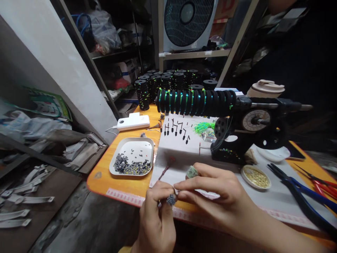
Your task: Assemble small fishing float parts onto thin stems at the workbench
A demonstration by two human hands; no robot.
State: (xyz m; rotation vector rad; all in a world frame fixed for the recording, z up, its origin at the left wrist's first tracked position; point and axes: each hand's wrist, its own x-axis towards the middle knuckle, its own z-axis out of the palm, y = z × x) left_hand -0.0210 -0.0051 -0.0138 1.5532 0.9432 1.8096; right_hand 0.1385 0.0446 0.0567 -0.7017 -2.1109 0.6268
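Observation:
Near the table's front edge my two hands meet. My left hand (158, 214) is closed round a small bundle of grey pieces (171, 200), whose packed ends show between thumb and fingers. A pale green lump (191, 172) is tucked between the fingers of my right hand (216, 189). That hand's thumb and fingertip pinch together beside the bundle; whatever lies between these tips is too small to make out. Just beyond my left hand a thin dark reddish strand (164, 172) slants over the white sheet (181, 154).
A white tray (119, 142) of small grey pieces stands left. The black winding machine (229, 147) carries a banded black roll (195, 102). To the right are a dish of gold bits (256, 177), blue-handled pliers (297, 188) and red-handled tools (322, 186). Black spools (165, 80) stand behind.

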